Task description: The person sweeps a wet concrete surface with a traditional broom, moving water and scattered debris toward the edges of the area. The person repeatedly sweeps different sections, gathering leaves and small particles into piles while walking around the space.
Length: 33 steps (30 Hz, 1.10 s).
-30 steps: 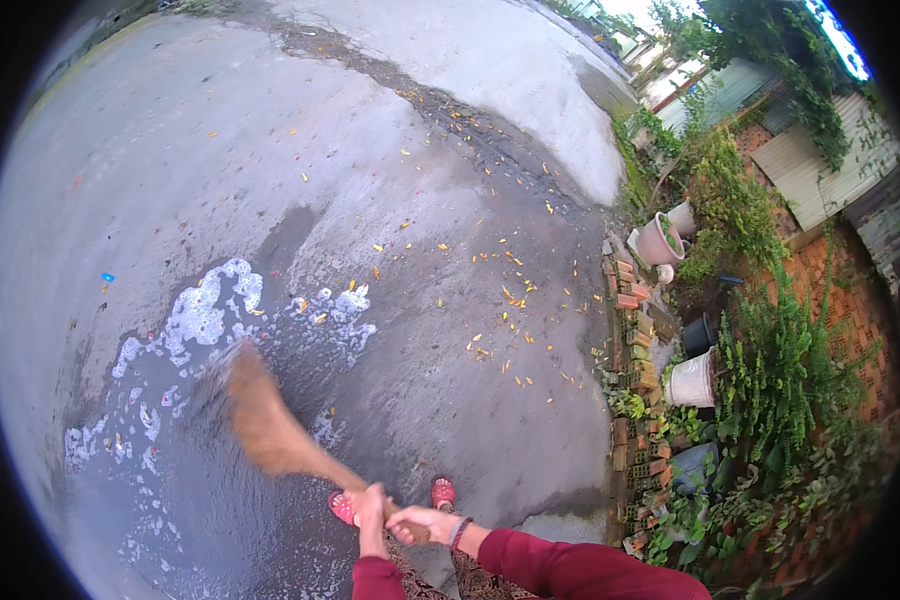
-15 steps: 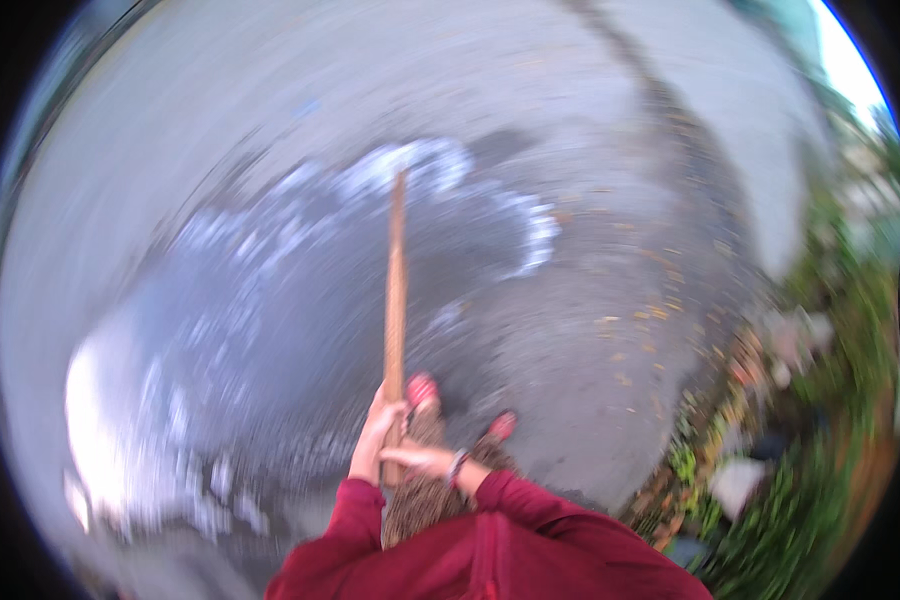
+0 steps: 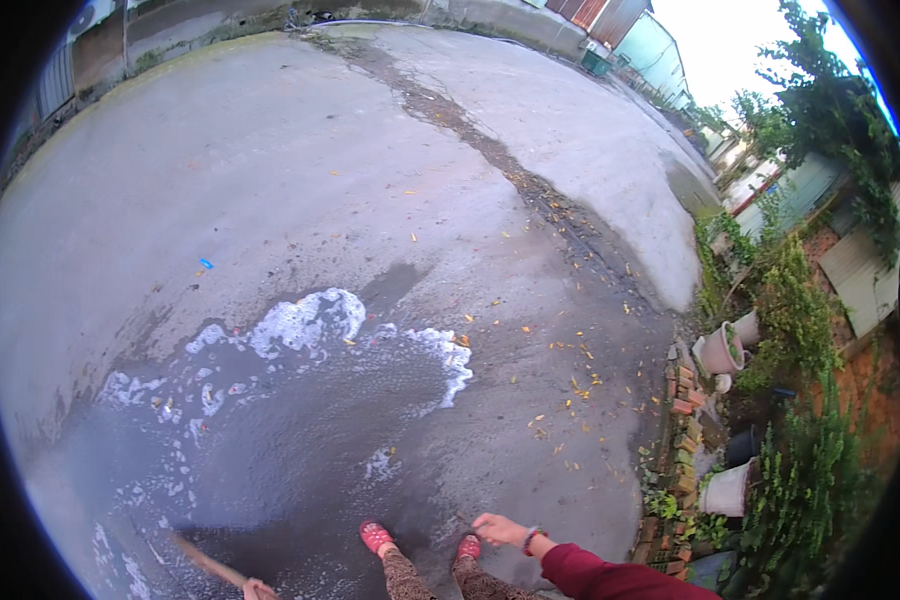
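Outdoors, white foam (image 3: 342, 312) streaks wet concrete (image 3: 290, 450) beyond the brown stick (image 3: 210, 564).

the broom (image 3: 210, 563) is brown, the shoes (image 3: 374, 536) pinkish red, the sleeve (image 3: 610, 577) maroon, the trousers (image 3: 402, 575) patterned brown.

Dressed in deep maroon, patterned brown and pinkish red.
Covered on the right by a plain maroon long sleeve (image 3: 620, 577), its cuff stopping just short of a dark, reddish bracelet (image 3: 532, 541), too small to make out finely; clothed below in brown trousers (image 3: 402, 575) with a dense, dark mottled print; shod in round-toed, pinkish-red shoes (image 3: 374, 537) flecked with paler spots.
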### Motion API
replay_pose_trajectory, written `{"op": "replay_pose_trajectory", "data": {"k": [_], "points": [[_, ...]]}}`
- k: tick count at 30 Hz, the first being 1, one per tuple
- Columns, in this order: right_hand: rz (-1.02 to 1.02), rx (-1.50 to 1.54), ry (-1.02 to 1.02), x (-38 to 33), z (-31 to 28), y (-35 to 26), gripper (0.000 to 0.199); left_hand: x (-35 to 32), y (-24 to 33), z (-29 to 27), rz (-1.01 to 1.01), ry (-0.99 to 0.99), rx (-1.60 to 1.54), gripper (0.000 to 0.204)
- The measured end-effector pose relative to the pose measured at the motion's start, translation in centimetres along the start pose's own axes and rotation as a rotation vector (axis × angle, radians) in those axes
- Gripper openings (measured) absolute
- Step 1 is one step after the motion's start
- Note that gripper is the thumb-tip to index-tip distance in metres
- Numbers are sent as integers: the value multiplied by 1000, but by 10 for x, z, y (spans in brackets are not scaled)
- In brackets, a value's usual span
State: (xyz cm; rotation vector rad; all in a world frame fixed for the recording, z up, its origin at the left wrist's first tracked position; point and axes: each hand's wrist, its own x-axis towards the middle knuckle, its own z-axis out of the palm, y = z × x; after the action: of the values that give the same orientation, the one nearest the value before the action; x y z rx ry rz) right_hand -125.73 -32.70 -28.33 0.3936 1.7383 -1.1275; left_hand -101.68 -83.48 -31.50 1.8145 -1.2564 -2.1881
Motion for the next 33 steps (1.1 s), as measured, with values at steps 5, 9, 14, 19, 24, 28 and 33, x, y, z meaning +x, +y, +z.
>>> {"op": "replay_pose_trajectory", "data": {"k": [5,9,14,19,24,28,33], "points": [[310,-62,270,-82,-58,22,25,103,-97,185,-354,286,217,15],[465,-212,95,-116,-29,75,29,15,-75,265,157,-133,381,11],[392,-231,65,-124,-3,38,29,23,27,257,-30,-471,469,72],[289,-430,-24,-71,-37,15,28,-24,44,151,-77,-534,82,71],[207,-384,1,-2,-34,-59,29,-126,17,29,-67,-124,-110,82],[182,-475,-87,44,-13,-131,28,-162,7,-14,-188,331,-306,73],[37,-521,-256,75,22,-232,28,-73,-68,-97,-315,461,-1090,15]]}}
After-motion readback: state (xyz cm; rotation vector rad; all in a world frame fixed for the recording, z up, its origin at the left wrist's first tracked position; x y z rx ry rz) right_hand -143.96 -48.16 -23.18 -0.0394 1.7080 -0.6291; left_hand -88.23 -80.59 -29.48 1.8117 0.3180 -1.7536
